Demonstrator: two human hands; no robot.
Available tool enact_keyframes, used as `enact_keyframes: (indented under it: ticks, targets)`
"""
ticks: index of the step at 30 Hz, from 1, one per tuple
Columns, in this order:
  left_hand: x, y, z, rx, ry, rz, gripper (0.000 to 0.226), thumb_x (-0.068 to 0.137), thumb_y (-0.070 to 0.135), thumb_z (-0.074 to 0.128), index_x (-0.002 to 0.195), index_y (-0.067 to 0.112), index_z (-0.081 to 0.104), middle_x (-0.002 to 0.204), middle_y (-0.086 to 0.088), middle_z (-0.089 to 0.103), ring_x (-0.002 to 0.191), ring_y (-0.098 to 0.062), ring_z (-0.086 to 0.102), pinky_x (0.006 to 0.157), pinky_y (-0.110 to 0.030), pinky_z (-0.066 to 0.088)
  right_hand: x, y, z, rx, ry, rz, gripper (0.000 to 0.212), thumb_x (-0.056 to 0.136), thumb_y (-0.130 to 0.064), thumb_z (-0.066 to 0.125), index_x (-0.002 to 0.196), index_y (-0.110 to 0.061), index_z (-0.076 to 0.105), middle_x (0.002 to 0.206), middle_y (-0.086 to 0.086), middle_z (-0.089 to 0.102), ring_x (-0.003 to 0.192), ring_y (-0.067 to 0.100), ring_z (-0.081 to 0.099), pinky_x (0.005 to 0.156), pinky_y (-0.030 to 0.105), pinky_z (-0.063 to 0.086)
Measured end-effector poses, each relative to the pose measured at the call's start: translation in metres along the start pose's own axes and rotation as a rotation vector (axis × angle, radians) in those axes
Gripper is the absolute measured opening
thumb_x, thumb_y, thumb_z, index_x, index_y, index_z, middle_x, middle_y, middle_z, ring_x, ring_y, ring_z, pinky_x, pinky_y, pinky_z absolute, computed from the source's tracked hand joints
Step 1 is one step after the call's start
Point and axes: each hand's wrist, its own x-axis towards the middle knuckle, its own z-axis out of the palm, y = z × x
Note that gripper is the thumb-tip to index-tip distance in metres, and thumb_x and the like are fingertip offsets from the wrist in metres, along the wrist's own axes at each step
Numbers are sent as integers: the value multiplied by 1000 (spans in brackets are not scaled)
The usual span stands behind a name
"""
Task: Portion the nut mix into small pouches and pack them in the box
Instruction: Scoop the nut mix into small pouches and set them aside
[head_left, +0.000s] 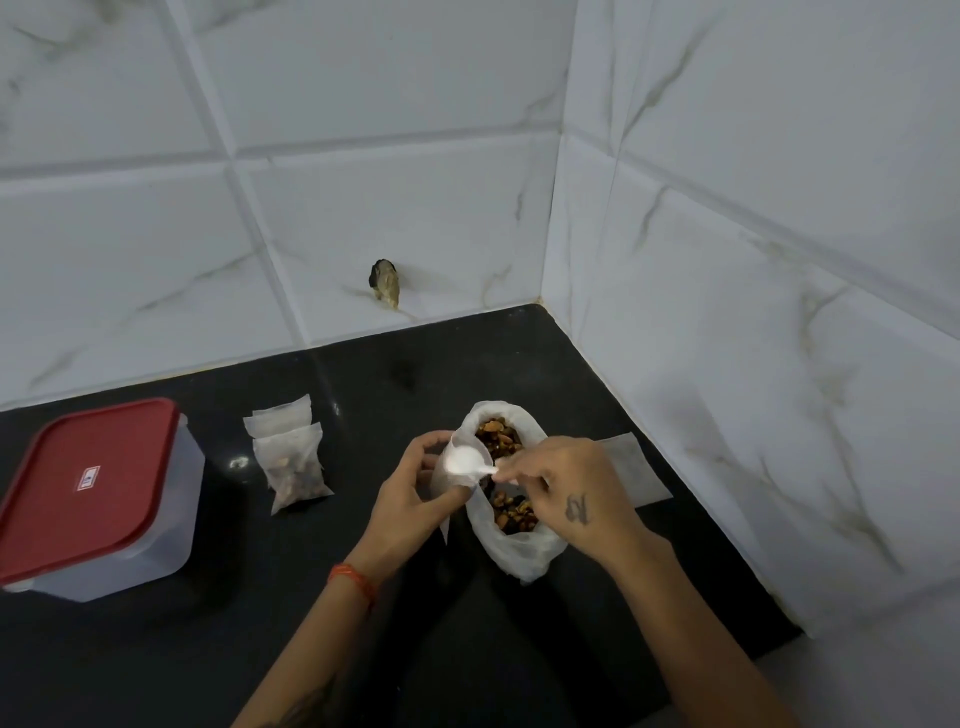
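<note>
A small translucent pouch (448, 470) was gripped in the left hand (415, 499), just left of the open plastic bag of nut mix (506, 499), while a white scoop (465, 462) was pinched by the right hand (569, 491) above it. Filled pouches (291, 457) lay farther left on glossy black stone beside the red-lidded rectangular box (98, 499).

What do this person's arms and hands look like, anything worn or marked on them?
Both forearms are bare, with no sleeves or gloves in view. The left wrist carries an orange-red thread band. The back of the right hand bears a small dark tattoo. A darker tattoo shows on the left forearm near the frame's bottom edge; its design cannot be made out.
</note>
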Motion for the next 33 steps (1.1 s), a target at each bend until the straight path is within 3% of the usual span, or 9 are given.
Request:
enact_keyframes:
  ticks: [4, 9, 12, 16, 20, 22, 27, 29, 33]
  targets:
    - [1, 5, -1, 3, 12, 5, 49, 82, 19, 72, 120, 38, 48, 116, 10, 57, 108, -8, 56, 84, -22, 48, 1, -3, 2, 87, 141, -20, 18, 82, -17, 61, 89, -19, 77, 82, -6, 75, 76, 6, 69, 69, 27, 57]
    - [2, 3, -1, 3, -11, -13, 47, 81, 22, 74, 121, 36, 52, 118, 8, 59, 110, -12, 56, 93, -32, 49, 0, 1, 3, 60, 147, 25, 17, 81, -10, 68, 90, -21, 77, 84, -6, 75, 76, 5, 69, 70, 26, 58]
    - [4, 5, 0, -4, 21, -38, 45, 81, 23, 73, 121, 30, 54, 116, 9, 61, 107, -9, 58, 87, -26, 50, 1, -2, 2, 91, 212, 49, 16, 79, -10, 70, 89, -21, 77, 85, -8, 75, 79, 2, 68, 72, 15, 54]
    - [4, 10, 2, -16, 35, -43, 42, 81, 22, 72, 119, 30, 55, 113, 11, 62, 103, -7, 60, 84, -23, 50, 2, -6, -2, 241, 136, 311, 26, 77, -8, 75, 82, -34, 74, 76, -22, 69, 77, -3, 65, 69, 10, 50]
    - [3, 10, 3, -12, 44, -65, 43, 81, 24, 72, 122, 26, 57, 113, 9, 64, 105, -8, 60, 90, -29, 51, 5, -8, -11, 661, 273, 552, 26, 78, -1, 71, 83, -27, 73, 77, -5, 73, 68, 7, 69, 64, 16, 53]
    - [3, 7, 1, -6, 69, -78, 43, 80, 27, 73, 120, 26, 58, 112, 7, 64, 105, -9, 60, 90, -30, 51, 5, 0, -13, 724, 340, 645, 22, 80, 0, 69, 89, -20, 73, 80, -1, 73, 71, 10, 70, 68, 20, 55]
    - [-4, 4, 2, -22, 120, -152, 33, 81, 27, 73, 107, 30, 54, 104, 8, 62, 95, -9, 60, 74, -20, 47, 0, 31, 8, 254, 44, 631, 25, 87, -6, 61, 106, -22, 70, 102, -7, 69, 96, 11, 65, 89, 24, 51]
    - [-6, 3, 4, -23, 112, -181, 32, 83, 30, 70, 109, 29, 52, 104, 8, 61, 93, -8, 60, 70, -18, 46, 2, 32, 25, 43, -76, 555, 28, 91, -10, 57, 113, -24, 68, 108, -4, 67, 101, 11, 61, 87, 17, 46]
    - [-7, -1, 10, -41, 85, -217, 21, 90, 33, 61, 107, 34, 48, 106, 6, 61, 97, -10, 60, 74, -24, 49, 10, 26, 38, -127, -271, 421, 26, 89, -13, 59, 114, -18, 65, 104, 7, 57, 90, 19, 56, 74, 22, 41]
